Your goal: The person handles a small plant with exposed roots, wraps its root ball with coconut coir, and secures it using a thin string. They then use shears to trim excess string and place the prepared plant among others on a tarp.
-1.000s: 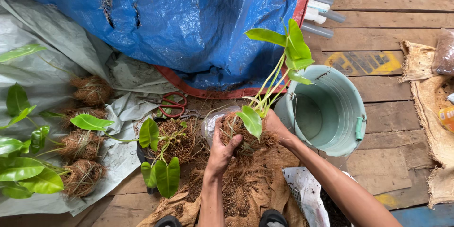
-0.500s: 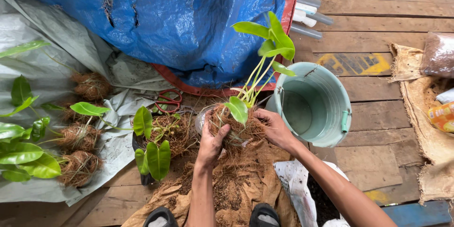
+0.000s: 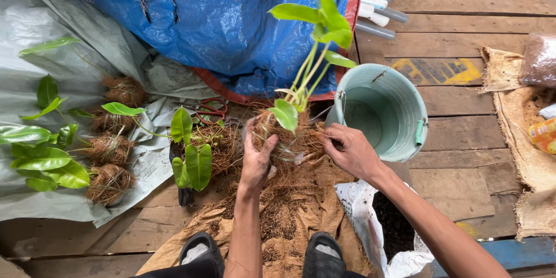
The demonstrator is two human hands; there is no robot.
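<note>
left hand (image 3: 258,159), right hand (image 3: 347,150) cupped round fibre-wrapped plant (image 3: 289,133) | plank floor (image 3: 463,168) | blue tarp (image 3: 231,17), bucket (image 3: 399,139) beside

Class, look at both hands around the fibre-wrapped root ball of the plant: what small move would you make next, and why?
Probably press the loose fibre in tighter. The left hand and right hand cup the root ball from either side, but strands still stick out raggedly, unlike the rounder wrapped balls on the grey sheet. The plant's stems stand upright, so no re-centring seems needed.
</note>
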